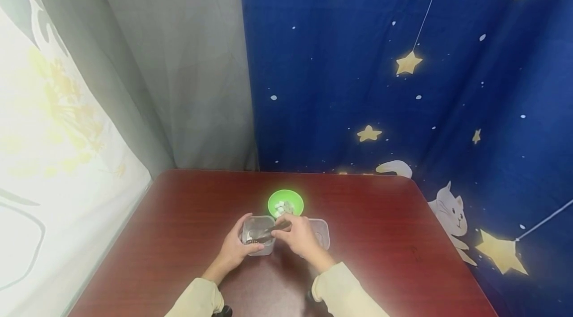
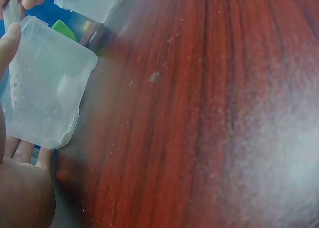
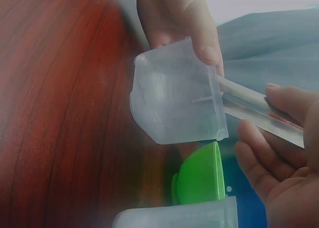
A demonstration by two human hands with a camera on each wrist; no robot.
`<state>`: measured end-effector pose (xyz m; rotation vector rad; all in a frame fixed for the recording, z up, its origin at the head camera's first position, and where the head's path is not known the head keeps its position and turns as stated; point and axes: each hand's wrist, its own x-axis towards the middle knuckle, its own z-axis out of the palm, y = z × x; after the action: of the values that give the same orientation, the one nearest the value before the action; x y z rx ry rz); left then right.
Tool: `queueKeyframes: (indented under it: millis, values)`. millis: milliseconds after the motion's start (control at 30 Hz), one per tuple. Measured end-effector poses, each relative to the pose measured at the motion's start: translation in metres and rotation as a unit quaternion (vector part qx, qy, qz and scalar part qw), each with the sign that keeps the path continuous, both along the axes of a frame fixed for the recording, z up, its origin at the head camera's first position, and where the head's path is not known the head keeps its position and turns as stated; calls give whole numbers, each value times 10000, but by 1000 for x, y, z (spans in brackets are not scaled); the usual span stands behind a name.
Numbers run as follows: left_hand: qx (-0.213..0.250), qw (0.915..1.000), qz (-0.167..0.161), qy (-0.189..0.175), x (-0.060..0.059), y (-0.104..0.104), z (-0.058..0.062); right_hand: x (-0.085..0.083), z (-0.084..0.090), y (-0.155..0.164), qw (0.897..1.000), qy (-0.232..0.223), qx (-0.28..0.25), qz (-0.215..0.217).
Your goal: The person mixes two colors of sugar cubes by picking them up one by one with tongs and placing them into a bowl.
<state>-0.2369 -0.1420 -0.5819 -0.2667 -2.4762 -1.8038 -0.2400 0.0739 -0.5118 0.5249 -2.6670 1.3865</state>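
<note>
My left hand point(image 1: 234, 248) grips a clear plastic container point(image 1: 258, 221) by its sides, tilted in the right wrist view. In my right hand point(image 1: 299, 235) is a pair of metal tongs point(image 3: 246, 94), pinched between thumb and fingers. The tongs' ends reach inside the container; a perforated tip shows through its wall in the left wrist view. A pale rounded shape point(image 2: 65, 86) also shows through that wall, too blurred to identify. Just beyond the hands stands a green bowl point(image 1: 286, 194) with several whitish and greyish cubes point(image 1: 283, 206) in it.
A second clear container point(image 1: 324, 231) stands on the table to the right, partly behind my right hand. The dark red wooden table point(image 1: 380, 237) extends on both sides. Behind it hang a grey curtain point(image 1: 201, 83) and a blue star-patterned curtain point(image 1: 322, 83).
</note>
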Motion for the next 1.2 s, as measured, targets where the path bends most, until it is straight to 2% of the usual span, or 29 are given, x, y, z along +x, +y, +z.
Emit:
queueKeyframes:
  millis: [300,533,1000,1200]
  values:
    - [68,10000,17,27,0,1,2,-1,2,2,9992,126,-339,-159]
    - [270,9996,-18,3,-2,1,0,-3,3,5,9986,345,-241,-320]
    - [88,9999,48,-22,-1,1,0,-1,10,2,9994,209,-107,-272]
    - [193,9998,17,-34,0,1,1,-1,9,2,9994,157,-62,-289]
